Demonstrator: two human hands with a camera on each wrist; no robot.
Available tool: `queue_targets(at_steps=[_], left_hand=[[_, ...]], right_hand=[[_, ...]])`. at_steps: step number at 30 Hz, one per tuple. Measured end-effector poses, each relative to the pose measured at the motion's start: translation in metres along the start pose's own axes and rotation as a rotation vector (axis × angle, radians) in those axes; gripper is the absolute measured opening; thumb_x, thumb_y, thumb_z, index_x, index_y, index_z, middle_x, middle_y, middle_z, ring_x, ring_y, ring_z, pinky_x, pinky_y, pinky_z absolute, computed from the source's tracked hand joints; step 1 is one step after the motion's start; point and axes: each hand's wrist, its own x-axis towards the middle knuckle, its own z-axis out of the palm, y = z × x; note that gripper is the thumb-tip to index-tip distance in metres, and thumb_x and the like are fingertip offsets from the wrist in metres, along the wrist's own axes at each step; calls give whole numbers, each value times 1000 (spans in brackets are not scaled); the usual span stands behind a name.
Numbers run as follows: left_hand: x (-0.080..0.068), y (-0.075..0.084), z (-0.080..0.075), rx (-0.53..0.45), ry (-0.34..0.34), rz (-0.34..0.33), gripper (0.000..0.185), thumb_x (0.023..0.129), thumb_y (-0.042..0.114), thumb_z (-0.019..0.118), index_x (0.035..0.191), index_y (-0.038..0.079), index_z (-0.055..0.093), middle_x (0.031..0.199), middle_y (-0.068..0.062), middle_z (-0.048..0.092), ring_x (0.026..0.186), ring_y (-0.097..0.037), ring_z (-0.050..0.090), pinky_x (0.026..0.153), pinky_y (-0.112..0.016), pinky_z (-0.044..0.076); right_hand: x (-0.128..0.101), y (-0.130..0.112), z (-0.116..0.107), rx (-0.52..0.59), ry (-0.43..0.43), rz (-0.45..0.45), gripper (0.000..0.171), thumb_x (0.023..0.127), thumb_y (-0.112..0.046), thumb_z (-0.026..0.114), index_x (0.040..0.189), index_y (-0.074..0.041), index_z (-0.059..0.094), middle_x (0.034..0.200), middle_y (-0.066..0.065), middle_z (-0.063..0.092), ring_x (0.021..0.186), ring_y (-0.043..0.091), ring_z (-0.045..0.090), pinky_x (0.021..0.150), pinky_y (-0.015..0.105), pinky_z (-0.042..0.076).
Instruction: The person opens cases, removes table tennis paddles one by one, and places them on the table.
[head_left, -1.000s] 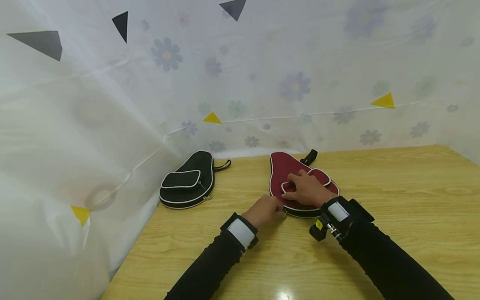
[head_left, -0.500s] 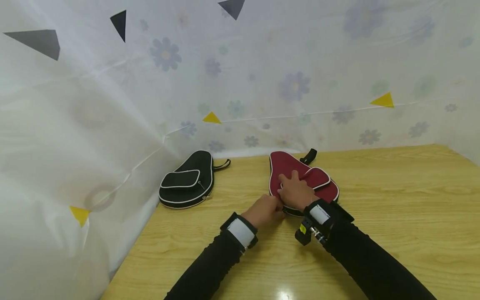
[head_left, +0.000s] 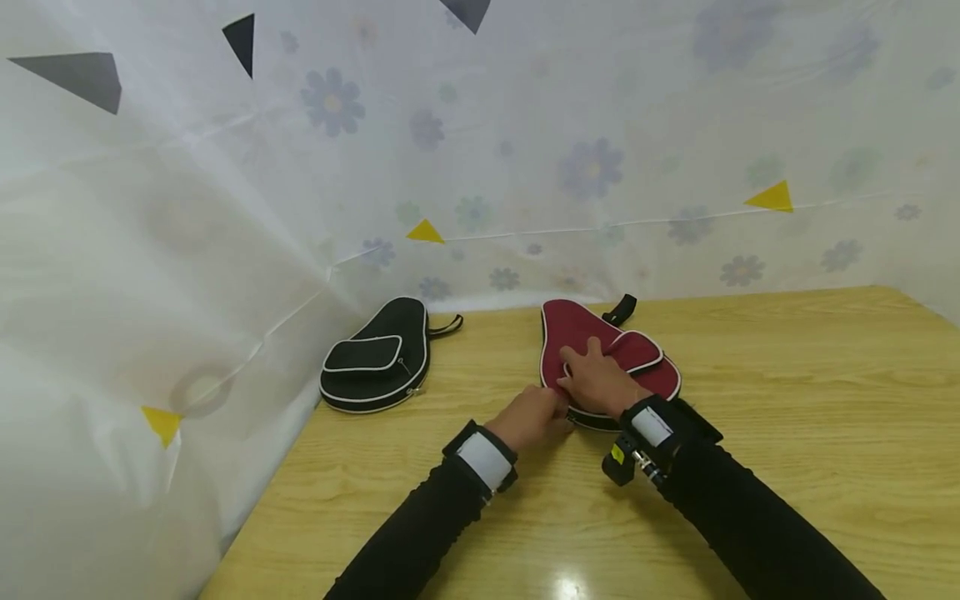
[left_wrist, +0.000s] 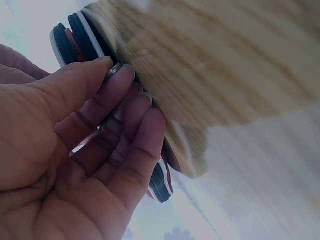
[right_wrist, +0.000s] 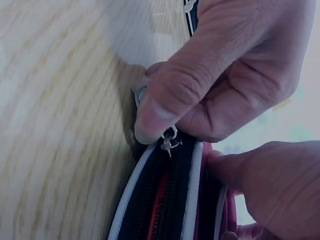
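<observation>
A dark red padded table tennis bat case (head_left: 566, 323) with white piping lies on the table. My left hand (head_left: 527, 419) is at its near left edge. Thumb and forefinger pinch a metal zipper pull (left_wrist: 113, 71), close above the wood in the left wrist view. From the right wrist view, the zipper slider (right_wrist: 170, 144) shows beside the left thumb, and the teeth behind it stand parted with red showing between. My right hand (head_left: 602, 385) rests on the case's face over its front pocket (head_left: 636, 350), fingers spread; its thumb presses near the piped rim.
A black bat case (head_left: 378, 358) with white piping and a wrist loop lies to the left. The wooden table (head_left: 787, 400) runs back to a white flowered sheet (head_left: 517, 167). A black strap (head_left: 621, 310) sticks out behind the red case.
My right hand has shifted left across the red case from its pocket, spreading its fingers, then moved slightly back right. The left hand stays at the zipper; the case hardly moves.
</observation>
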Motion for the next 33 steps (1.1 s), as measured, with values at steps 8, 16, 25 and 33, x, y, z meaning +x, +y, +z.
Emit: queue_targets(at_steps=[8, 16, 25, 33], left_hand=[[0, 0, 0, 17, -8, -13, 53, 93, 10, 73, 53, 14, 38, 52, 8, 27, 48, -6, 28, 49, -18, 22], [2, -2, 0, -4, -25, -31, 52, 94, 10, 72, 53, 14, 40, 53, 8, 27, 50, -6, 28, 50, -18, 22], [2, -2, 0, -24, -20, -12, 52, 93, 9, 73, 54, 14, 38, 53, 8, 28, 48, -5, 26, 49, -18, 21], [4, -2, 1, -4, -34, -17, 51, 93, 9, 73, 54, 13, 39, 53, 8, 29, 49, -6, 27, 54, -19, 22]], right_hand=[[-5, 7, -7, 22, -14, -119, 17, 100, -11, 62, 105, -2, 49, 101, 23, 37, 63, 28, 57, 62, 38, 49], [-5, 18, -13, 33, -73, -179, 15, 98, -9, 63, 104, -6, 50, 98, 18, 38, 69, 25, 55, 66, 38, 46], [-7, 30, -17, 76, -109, -277, 18, 96, -6, 66, 97, -9, 48, 93, 12, 36, 78, 24, 43, 67, 34, 38], [-8, 33, -22, 107, -158, -281, 18, 95, -6, 67, 94, -11, 49, 95, 11, 37, 81, 23, 44, 70, 35, 39]])
